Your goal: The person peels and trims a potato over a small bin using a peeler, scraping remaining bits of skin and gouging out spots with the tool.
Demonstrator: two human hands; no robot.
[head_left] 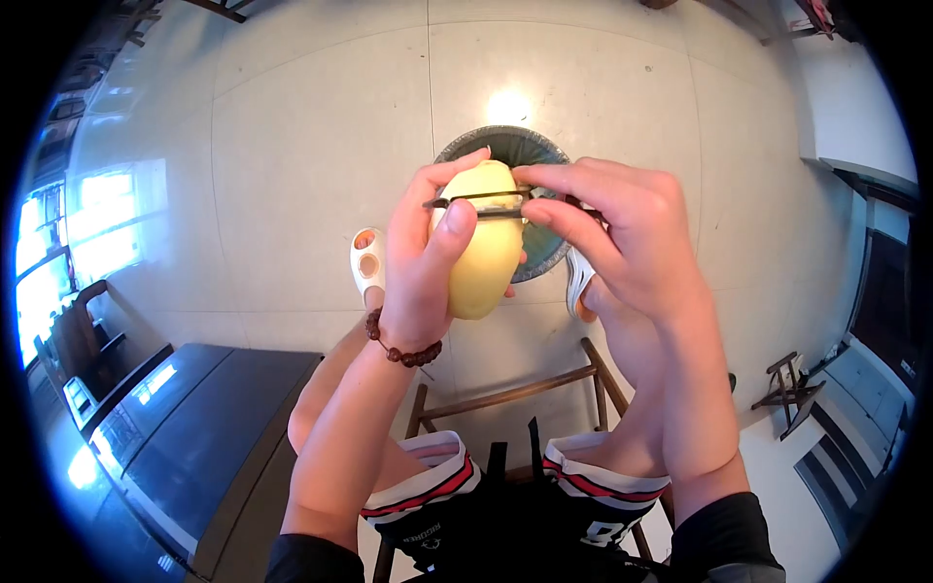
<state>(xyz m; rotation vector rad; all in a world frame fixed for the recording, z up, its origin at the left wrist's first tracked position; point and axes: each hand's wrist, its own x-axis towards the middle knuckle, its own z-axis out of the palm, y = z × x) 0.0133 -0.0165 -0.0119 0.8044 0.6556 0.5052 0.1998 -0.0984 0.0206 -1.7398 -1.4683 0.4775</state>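
Note:
My left hand (428,238), with a brown bead bracelet (403,356) on its wrist, is wrapped round a large, smooth, pale yellow oval fruit or vegetable (483,267). Its thumb lies on the near face and some fingertips show at the far right side. My right hand (627,214) pinches a dark-framed peeler (501,213) between thumb and fingers. The peeler lies across the upper part of the yellow piece, its blade at the surface. Both hands are above a round bin (553,267) with a dark liner; part of the bin is hidden behind them.
The bin stands on a pale tiled floor (321,126) between my feet in white shoes (367,267). A wooden stool frame (505,396) is under my legs. At left is a dark glossy table (204,428); at right, a small folding stool (789,396).

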